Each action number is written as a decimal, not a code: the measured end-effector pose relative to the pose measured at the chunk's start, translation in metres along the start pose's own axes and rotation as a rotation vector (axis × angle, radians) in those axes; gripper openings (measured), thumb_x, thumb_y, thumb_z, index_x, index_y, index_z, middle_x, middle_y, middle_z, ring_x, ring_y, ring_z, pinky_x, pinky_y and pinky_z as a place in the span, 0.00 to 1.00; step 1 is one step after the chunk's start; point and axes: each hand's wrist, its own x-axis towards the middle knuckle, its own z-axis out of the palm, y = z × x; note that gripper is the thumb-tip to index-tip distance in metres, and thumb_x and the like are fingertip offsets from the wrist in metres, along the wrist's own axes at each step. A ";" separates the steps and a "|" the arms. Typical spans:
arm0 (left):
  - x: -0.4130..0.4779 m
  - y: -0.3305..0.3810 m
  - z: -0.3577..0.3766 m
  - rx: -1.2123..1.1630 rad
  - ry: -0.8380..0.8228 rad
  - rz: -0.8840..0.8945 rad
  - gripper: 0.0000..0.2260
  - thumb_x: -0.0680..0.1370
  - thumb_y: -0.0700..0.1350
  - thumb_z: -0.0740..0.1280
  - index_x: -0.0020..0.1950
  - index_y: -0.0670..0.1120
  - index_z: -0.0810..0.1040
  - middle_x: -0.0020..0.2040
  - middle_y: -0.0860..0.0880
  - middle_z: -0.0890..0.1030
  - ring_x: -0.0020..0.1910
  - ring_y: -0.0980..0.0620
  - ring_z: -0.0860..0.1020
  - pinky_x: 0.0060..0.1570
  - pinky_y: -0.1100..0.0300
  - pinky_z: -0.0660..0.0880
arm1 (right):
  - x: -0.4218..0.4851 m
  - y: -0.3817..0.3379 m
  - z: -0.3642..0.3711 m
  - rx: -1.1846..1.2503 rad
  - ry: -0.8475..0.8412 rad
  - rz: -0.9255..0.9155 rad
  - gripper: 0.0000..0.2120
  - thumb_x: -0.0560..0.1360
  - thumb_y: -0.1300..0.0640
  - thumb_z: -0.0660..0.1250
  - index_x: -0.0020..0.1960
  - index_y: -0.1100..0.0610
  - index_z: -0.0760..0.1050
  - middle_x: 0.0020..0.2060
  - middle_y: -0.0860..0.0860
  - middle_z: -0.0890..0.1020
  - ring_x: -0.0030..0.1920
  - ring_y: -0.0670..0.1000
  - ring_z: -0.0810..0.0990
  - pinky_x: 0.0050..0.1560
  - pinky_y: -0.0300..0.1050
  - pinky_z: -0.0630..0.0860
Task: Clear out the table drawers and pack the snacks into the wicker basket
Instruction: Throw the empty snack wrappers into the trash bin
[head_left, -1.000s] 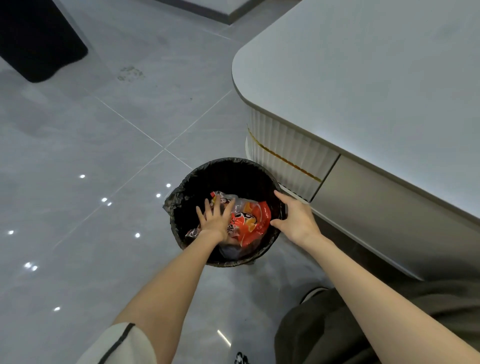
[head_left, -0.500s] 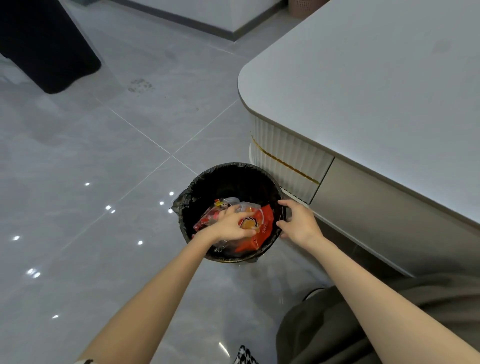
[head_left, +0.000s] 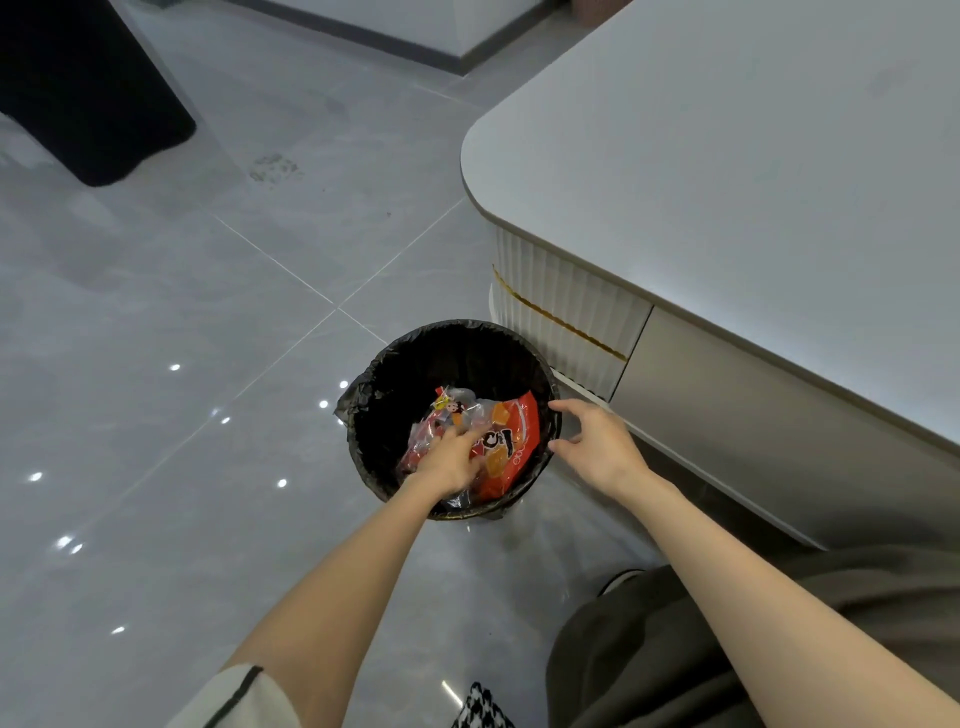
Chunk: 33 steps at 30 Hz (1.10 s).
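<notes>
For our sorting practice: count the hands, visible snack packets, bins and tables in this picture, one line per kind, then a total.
Hands: 2, left hand, right hand
Snack packets showing: 2, orange packet, clear packet
Bins: 1, black-lined bin
Tables: 1, white table
Total: 6

snacks (head_left: 511, 447): red-orange packets, lying crumpled in the bin
bin (head_left: 457, 358): black-lined, standing upright just left of the table (head_left: 727, 156)
</notes>
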 end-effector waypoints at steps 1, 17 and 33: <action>-0.003 0.001 -0.005 0.004 0.051 0.026 0.24 0.81 0.48 0.61 0.76 0.55 0.60 0.76 0.43 0.61 0.73 0.41 0.62 0.69 0.46 0.65 | -0.002 -0.002 -0.003 0.006 0.008 -0.001 0.26 0.75 0.59 0.69 0.71 0.50 0.68 0.68 0.52 0.73 0.62 0.55 0.76 0.64 0.56 0.73; -0.142 0.102 -0.123 -0.015 0.500 0.496 0.21 0.81 0.50 0.59 0.75 0.55 0.64 0.71 0.51 0.70 0.69 0.51 0.68 0.64 0.54 0.70 | -0.117 -0.065 -0.100 -0.042 0.284 -0.265 0.18 0.79 0.57 0.63 0.68 0.49 0.71 0.62 0.42 0.76 0.47 0.42 0.78 0.51 0.38 0.74; -0.233 0.365 -0.162 0.016 0.539 1.001 0.19 0.81 0.51 0.60 0.72 0.58 0.66 0.70 0.55 0.70 0.66 0.54 0.71 0.61 0.59 0.69 | -0.293 -0.002 -0.317 -0.138 0.878 -0.147 0.17 0.79 0.57 0.63 0.66 0.45 0.71 0.54 0.40 0.80 0.48 0.42 0.79 0.51 0.44 0.78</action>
